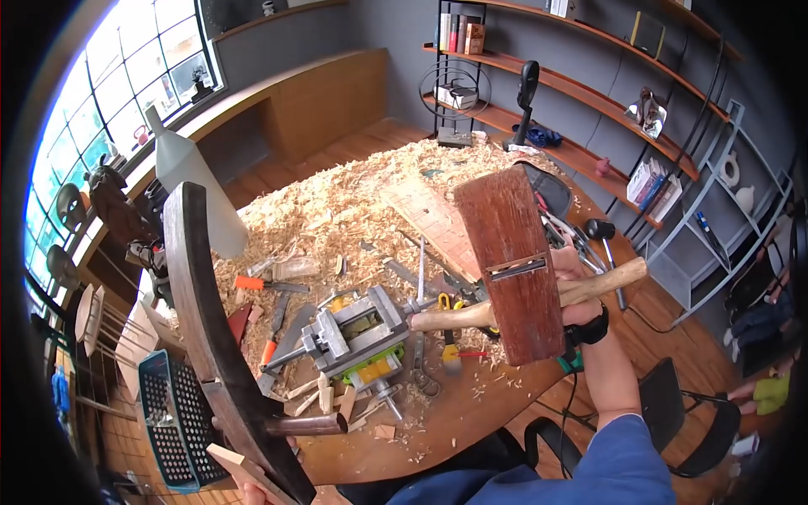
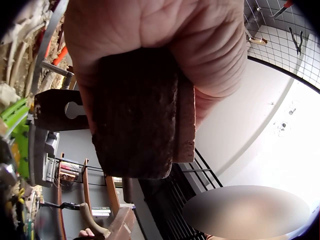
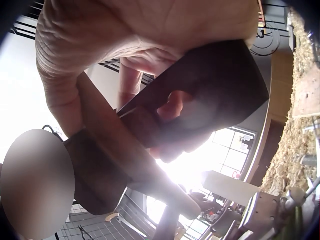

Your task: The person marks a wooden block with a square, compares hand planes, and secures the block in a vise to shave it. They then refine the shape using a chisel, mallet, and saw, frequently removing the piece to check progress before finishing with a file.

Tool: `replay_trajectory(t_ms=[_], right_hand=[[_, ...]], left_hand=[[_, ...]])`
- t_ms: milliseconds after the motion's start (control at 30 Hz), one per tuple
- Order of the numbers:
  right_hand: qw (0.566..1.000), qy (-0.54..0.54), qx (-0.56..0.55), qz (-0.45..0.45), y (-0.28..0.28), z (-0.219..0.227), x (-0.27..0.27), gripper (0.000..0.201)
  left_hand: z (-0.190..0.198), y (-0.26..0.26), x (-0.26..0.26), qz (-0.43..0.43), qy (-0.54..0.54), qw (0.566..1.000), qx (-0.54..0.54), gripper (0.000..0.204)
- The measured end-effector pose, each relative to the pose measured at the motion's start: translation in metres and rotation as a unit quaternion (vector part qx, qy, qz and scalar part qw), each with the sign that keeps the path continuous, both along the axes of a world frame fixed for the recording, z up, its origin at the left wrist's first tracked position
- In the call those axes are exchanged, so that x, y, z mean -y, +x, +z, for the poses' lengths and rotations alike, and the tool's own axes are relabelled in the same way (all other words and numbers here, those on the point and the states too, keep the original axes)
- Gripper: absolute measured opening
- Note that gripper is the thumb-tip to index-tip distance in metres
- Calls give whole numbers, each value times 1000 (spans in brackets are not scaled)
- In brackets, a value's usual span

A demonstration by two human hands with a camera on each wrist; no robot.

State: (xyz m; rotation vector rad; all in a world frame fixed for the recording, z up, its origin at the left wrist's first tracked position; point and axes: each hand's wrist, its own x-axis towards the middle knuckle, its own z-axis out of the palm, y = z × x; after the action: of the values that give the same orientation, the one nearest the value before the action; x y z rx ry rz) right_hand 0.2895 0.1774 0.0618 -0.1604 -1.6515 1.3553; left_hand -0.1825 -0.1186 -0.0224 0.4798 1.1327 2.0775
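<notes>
My right hand (image 1: 571, 268) grips a reddish-brown wooden hand plane (image 1: 505, 227), its sole and mouth slot facing the head camera. The plane's pale cross handle (image 1: 606, 284) sticks out at both sides. In the right wrist view, my fingers wrap the dark plane body (image 3: 220, 85) beside the handle (image 3: 120, 137). At lower left, my left hand (image 1: 252, 493) holds a long dark wooden plane (image 1: 202, 286) upright, with a short round handle (image 1: 311, 423). A slotted plane iron (image 2: 47, 112) juts out in the left wrist view. A pale wood strip (image 1: 248, 471) lies alongside.
Between the planes stands a metal vise (image 1: 362, 328) on the table (image 1: 480, 421). Wood shavings (image 1: 295, 210) heap across the back, around a carved board (image 1: 429, 227). Orange-handled chisels (image 1: 250, 283), a white bottle (image 1: 194, 177), a mallet (image 1: 600, 230) and a teal basket (image 1: 168, 471) surround it.
</notes>
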Motion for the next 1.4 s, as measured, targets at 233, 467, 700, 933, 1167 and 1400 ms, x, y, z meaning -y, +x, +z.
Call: replay_trajectory(t_ms=[233,467,700,933,1167,1400], right_hand=[[991,-71,-21,-108,20,-19,7,83],[979,-124,-22,-160,28,-28,11,85],[973,-150,-24,-174,37,-35,29,88],[965,-164,-27,-201,59,-43,50,90],[957,-214,-16,-194,81,-56,70,98],[923,-237,49,-298,105,-87,90,120]], left_hand=[[-11,-15,17,-51,74,996,1,86],[92,-40,-36,-148,13,980,-135,83],[160,-82,-101,-264,-21,959,-96,74],[169,-105,-263,-381,-63,921,-57,63],[100,-125,-356,-419,-127,898,-44,56],[68,-150,-376,-429,-200,869,-144,51]])
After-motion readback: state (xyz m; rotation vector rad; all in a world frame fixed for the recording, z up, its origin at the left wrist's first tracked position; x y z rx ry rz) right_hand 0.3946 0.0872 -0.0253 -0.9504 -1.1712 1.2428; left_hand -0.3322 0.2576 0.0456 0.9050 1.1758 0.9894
